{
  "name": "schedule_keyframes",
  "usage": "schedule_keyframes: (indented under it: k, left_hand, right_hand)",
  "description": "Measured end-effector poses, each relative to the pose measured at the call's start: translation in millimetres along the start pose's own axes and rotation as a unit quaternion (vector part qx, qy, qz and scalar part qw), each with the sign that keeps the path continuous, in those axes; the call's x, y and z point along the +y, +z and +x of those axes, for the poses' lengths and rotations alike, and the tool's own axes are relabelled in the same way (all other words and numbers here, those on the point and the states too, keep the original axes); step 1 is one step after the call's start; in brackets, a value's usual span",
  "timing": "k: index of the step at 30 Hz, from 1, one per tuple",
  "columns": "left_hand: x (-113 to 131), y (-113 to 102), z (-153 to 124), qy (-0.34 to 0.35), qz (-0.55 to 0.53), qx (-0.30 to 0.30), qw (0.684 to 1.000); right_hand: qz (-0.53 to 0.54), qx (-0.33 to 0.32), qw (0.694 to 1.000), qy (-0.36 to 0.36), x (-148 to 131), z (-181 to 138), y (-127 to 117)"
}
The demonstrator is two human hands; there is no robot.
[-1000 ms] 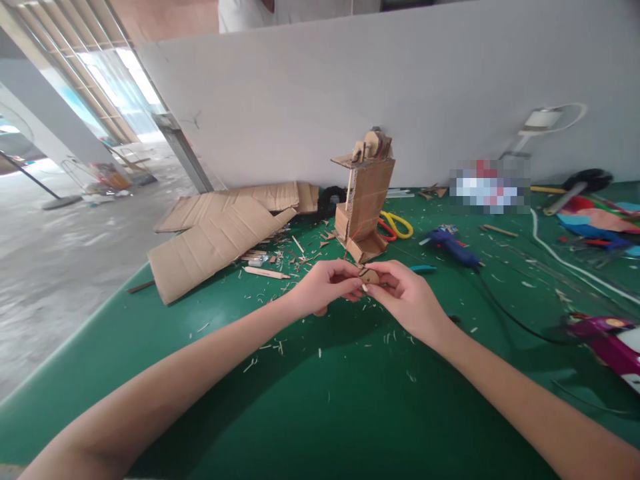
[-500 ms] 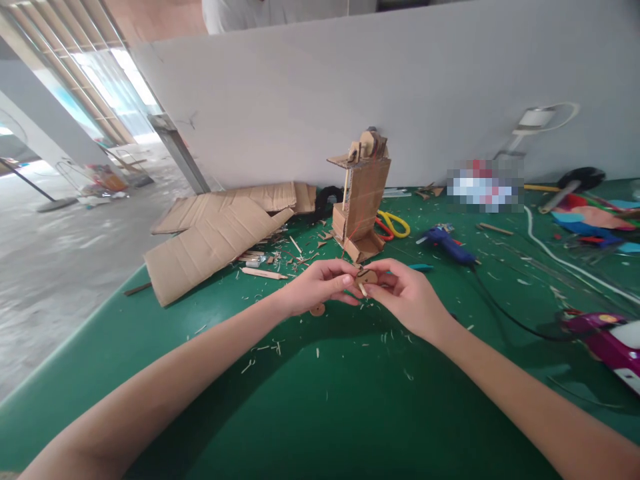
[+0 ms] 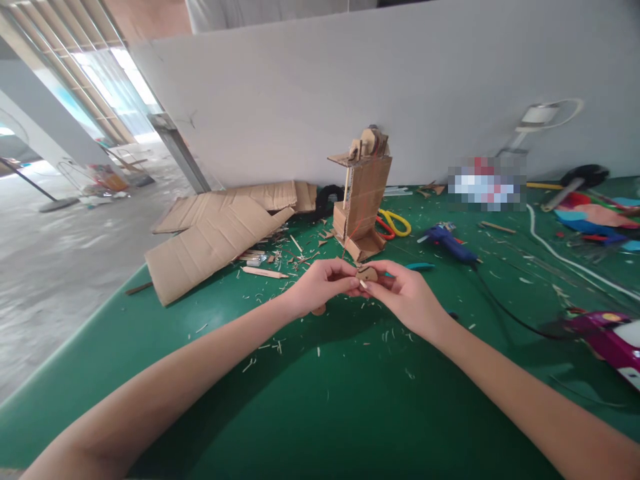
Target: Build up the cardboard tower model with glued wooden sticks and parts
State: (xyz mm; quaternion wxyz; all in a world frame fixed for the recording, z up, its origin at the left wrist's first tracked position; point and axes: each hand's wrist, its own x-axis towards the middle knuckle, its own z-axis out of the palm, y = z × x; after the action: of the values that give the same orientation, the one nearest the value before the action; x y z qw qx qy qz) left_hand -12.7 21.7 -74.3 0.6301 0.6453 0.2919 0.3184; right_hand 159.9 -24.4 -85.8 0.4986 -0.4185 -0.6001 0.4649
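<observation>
Both my hands meet over the green table. Between them is a small round cardboard disc (image 3: 368,275) with a dark line on it and a short pale wooden stick (image 3: 363,284) at its front. My left hand (image 3: 327,285) pinches the disc's left side, thumb close to the stick. From the other side my right hand (image 3: 403,288) grips it with thumb and fingers. Another cardboard disc (image 3: 319,310) lies partly hidden below my left hand. Just beyond my hands stands an upright cardboard structure (image 3: 367,203) with round parts on top.
Flat cardboard pieces (image 3: 215,250) and a marker-like stick (image 3: 265,273) lie left. Yellow-and-red-handled scissors (image 3: 396,223) sit behind the structure. At right are a blue glue gun (image 3: 453,245) with a black cord, a white cable (image 3: 543,243) and a purple object (image 3: 607,340). Shavings litter the green table (image 3: 320,413).
The left thumb has shifted toward the stick, and the disc appears slightly turned. My left hand now covers more of the disc on the table.
</observation>
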Motion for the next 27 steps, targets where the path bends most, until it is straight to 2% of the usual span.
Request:
schedule_keyframes:
  k: [5, 16, 22, 27]
  left_hand:
    - [-5.0, -2.0, 1.8, 0.002, -0.036, 0.007, 0.999]
    - [-3.4, 3.3, -3.7, 0.120, 0.054, 0.005, 0.991]
    - [-8.8, 4.5, -4.8, 0.131, 0.088, 0.018, 0.987]
    - [-5.0, -2.7, -3.7, 0.146, 0.154, 0.008, 0.977]
  right_hand:
    - [0.004, -0.046, 0.999, -0.002, -3.9, 1.0, -3.1]
    - [0.016, -0.014, 0.998, 0.062, -2.9, -1.9, 3.1]
    - [-0.007, 0.004, 0.999, 0.043, 0.1, -4.0, 5.0]
    - [0.034, 0.021, 0.996, 0.075, -3.2, -3.3, 6.6]
